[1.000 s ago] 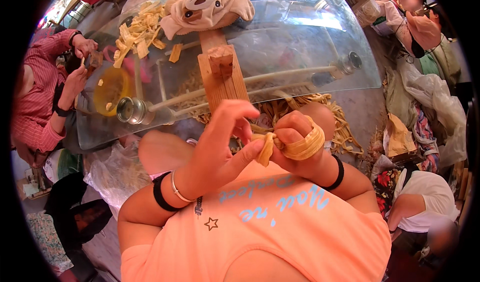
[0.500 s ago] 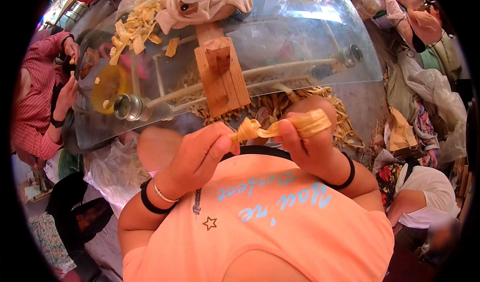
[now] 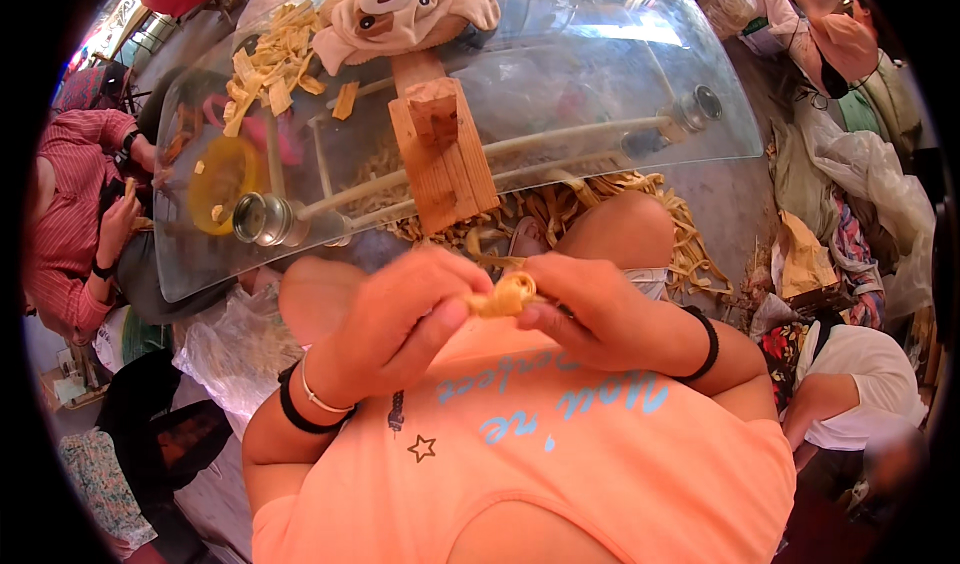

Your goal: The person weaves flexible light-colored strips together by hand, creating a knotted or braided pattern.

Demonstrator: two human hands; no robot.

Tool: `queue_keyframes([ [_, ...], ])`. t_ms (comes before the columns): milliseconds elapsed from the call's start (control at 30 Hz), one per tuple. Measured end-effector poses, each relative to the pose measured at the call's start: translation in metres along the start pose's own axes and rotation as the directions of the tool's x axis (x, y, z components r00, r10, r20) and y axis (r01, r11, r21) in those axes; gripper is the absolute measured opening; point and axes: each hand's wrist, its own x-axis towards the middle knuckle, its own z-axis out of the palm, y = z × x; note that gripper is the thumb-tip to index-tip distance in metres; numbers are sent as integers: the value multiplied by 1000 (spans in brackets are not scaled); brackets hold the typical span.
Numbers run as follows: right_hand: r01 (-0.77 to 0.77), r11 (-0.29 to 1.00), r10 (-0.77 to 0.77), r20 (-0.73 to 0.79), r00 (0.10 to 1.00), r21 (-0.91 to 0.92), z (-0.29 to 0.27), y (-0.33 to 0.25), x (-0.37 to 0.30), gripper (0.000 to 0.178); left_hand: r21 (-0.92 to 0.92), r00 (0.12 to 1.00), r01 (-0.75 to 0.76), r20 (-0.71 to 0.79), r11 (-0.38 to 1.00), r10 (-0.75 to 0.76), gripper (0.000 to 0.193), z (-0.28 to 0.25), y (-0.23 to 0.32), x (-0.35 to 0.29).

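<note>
Between my hands, in front of my chest, is a yellow strip of dried plant fibre, folded into a small rolled knot. My left hand pinches its left end between thumb and fingers. My right hand is closed on the right side of the roll, its thumb below. The fingers cover both ends of the strip. Just beyond my hands, a wooden block stand sits at the glass table's near edge, with a plush dog-face cloth behind it.
The glass table has metal-capped legs. Fibre pieces lie on its far left, and long fibre strips are heaped on the floor below. A co-worker in a striped shirt sits at left; another person's white garment shows at right.
My hands have come closer together. The strip, stretched out and twisted between them before, is now wound into a compact roll. The co-worker at left has lowered their hands.
</note>
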Motion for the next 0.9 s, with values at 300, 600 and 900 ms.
queue_keyframes([
  [300,154,969,-163,-33,986,-192,11,-3,8,13,481,995,-60,-46,875,93,30,12,17,15],
  [600,8,999,-18,210,978,48,-1,-9,7,20,589,998,-60,53,806,36,37,18,19,7],
  [900,138,990,-136,123,983,-9,2,-1,10,17,70,988,147,46,987,-150,22,8,28,7],
])
